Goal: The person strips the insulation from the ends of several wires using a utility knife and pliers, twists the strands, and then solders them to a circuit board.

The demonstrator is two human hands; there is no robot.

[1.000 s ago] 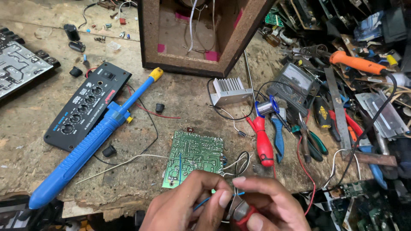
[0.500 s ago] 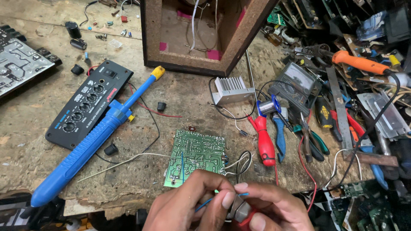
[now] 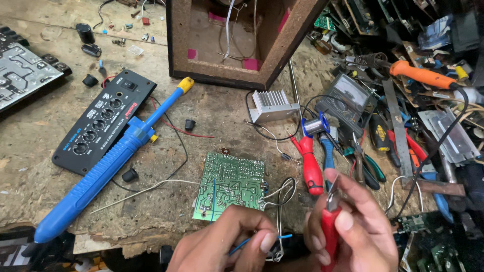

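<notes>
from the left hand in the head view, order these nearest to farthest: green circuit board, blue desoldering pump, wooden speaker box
1. green circuit board: just above the left hand, toward the bench middle.
2. blue desoldering pump: off to the left, lying diagonally across the black control panel.
3. wooden speaker box: at the far top edge of the bench.

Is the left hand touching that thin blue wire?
Touching. The head view shows the left hand pinching the blue wire between thumb and fingers, its short end poking out past the thumbnail, just below the green circuit board.
</notes>
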